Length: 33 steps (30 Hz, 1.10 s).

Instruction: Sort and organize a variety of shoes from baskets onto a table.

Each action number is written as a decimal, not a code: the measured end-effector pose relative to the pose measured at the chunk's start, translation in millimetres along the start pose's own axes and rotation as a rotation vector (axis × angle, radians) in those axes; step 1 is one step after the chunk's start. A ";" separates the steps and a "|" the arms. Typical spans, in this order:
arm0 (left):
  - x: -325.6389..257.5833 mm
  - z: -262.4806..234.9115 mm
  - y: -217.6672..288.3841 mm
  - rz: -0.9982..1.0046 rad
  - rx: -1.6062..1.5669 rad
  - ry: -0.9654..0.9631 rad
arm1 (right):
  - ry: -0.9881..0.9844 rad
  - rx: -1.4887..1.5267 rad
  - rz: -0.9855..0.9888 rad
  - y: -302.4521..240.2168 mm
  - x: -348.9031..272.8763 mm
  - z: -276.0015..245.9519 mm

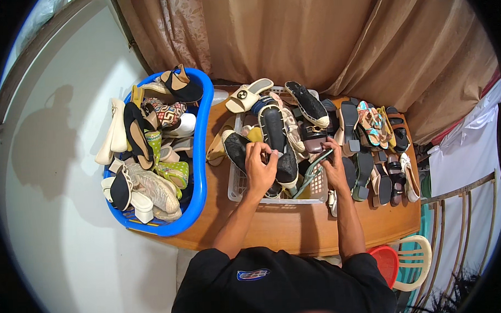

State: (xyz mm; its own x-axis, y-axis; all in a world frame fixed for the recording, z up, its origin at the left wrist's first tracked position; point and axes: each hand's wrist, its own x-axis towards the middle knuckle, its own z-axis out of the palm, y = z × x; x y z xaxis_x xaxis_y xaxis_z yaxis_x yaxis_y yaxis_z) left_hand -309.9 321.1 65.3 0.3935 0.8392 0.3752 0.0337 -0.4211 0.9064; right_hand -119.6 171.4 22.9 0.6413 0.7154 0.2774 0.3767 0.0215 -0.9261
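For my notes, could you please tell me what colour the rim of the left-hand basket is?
The rim is bright blue, best seen in the head view.

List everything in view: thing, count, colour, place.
basket: 1, blue, left
basket shoes: many, mixed, piled inside it
crate: 1, whitish, centre
crate shoes: many, black, cream, others, heaped in it
grey-green shoe: 1, grey-green, crate's near right
loose shoes: many, mixed, table's right
table: 1, brown, underneath
curtain: count unclear, brown, behind
panel: 1, white, left
chair: 1, cream, lower right
red object: 1, red, beside chair
shirt: 1, black, bottom
left hand: 1, bare, over crate
right hand: 1, bare, holding grey-green shoe
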 end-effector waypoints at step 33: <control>5.8 -11.4 -62.7 -0.064 0.021 -0.209 | -0.314 -0.379 0.653 -5.0 170.7 17.5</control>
State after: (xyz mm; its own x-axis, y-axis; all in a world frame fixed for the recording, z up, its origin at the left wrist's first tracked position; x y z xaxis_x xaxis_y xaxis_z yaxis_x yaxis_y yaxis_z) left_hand -320.3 356.4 12.8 0.5717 0.7760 0.2666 0.0829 -0.3778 0.9221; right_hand -23.6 305.6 70.4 0.6135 0.6658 -0.4246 0.2288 -0.6645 -0.7114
